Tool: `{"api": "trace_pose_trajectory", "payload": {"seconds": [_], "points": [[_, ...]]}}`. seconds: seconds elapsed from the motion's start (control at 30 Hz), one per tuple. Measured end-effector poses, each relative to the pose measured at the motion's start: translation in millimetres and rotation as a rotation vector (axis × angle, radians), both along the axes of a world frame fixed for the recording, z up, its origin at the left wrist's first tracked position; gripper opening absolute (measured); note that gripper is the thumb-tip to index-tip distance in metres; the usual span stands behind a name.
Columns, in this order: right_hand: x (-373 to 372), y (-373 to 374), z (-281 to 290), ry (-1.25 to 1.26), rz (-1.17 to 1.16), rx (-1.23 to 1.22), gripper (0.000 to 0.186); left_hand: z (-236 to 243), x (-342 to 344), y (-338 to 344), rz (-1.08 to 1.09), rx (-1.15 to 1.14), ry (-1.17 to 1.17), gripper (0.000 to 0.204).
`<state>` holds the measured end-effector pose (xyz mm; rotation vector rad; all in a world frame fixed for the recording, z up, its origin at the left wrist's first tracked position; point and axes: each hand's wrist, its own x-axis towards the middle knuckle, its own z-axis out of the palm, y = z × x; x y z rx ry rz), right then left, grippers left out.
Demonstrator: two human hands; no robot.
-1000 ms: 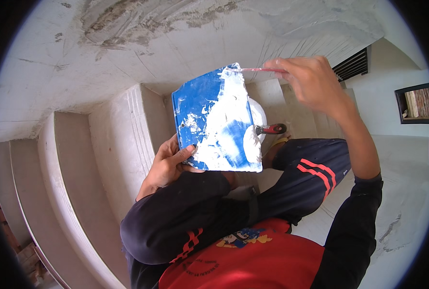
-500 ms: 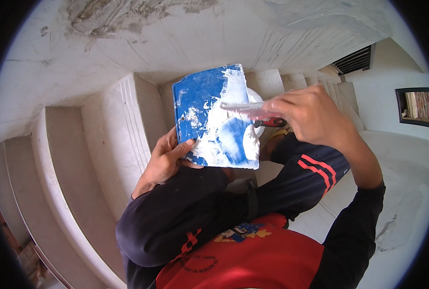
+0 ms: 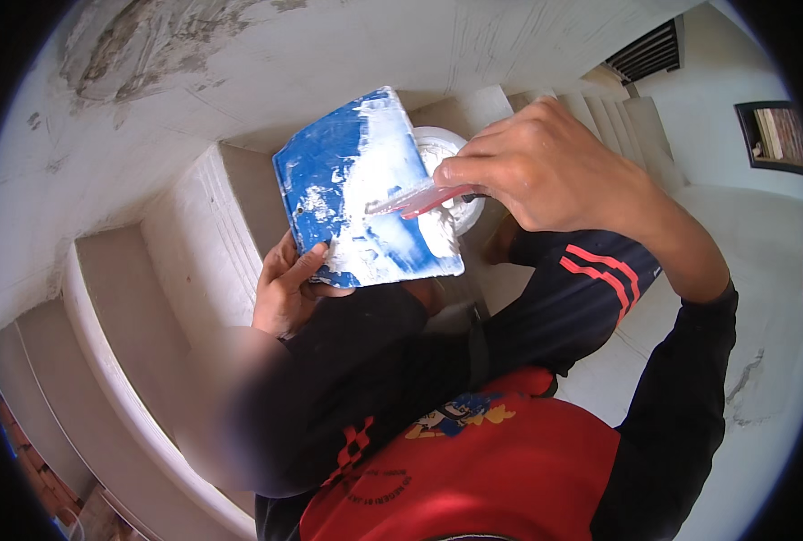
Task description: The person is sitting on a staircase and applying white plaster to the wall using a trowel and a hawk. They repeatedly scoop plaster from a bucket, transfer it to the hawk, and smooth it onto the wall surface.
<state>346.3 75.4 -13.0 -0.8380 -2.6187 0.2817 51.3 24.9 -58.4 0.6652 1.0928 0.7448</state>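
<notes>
My left hand (image 3: 289,287) grips the lower left edge of a blue flat board (image 3: 316,171), thumb on top. White putty (image 3: 365,185) is smeared over the board's middle and right side, with a thicker lump at its right edge. My right hand (image 3: 546,167) is closed around a putty knife (image 3: 415,200), its pale blade lying across the putty-covered part of the board. Behind the board's right edge stands a white tub (image 3: 469,212) with white putty in it, partly hidden by the board and my right hand.
Concrete steps (image 3: 140,279) run down on the left, and more steps (image 3: 600,117) lie beyond the tub. A rough plastered wall (image 3: 329,45) rises along the far side. My bent legs (image 3: 546,288) are under the board. A dark-framed opening (image 3: 775,135) is at the right.
The board has shifted left and up in view and tilted, partly with the camera's turn. The putty knife's blade has come lower over the board. More of the tub shows.
</notes>
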Motion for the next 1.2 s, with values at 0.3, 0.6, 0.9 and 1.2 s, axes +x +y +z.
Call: {"api": "trace_pose_trajectory", "payload": {"seconds": [0.3, 0.6, 0.9, 1.2], "points": [[23.6, -10.9, -5.9, 0.039, -0.195, -0.058, 0.018, -0.3, 0.7, -2.8, -0.040, 0.035, -0.003, 0.034], [14.0, -37.2, -11.8, 0.063, -0.228, -0.243, 0.016, -3.9, 6.2, -3.1, 0.030, 0.006, 0.023, 0.034], [10.7, -44.6, -7.4, 0.111, -0.308, -0.522, 0.020, 5.6, 11.8, -2.0, 0.056, -0.058, 0.054, 0.034], [26.4, -25.3, -23.1, 0.259, -0.212, -0.824, 0.024, 15.2, 13.2, 0.6, 0.088, -0.093, 0.058, 0.025]]}}
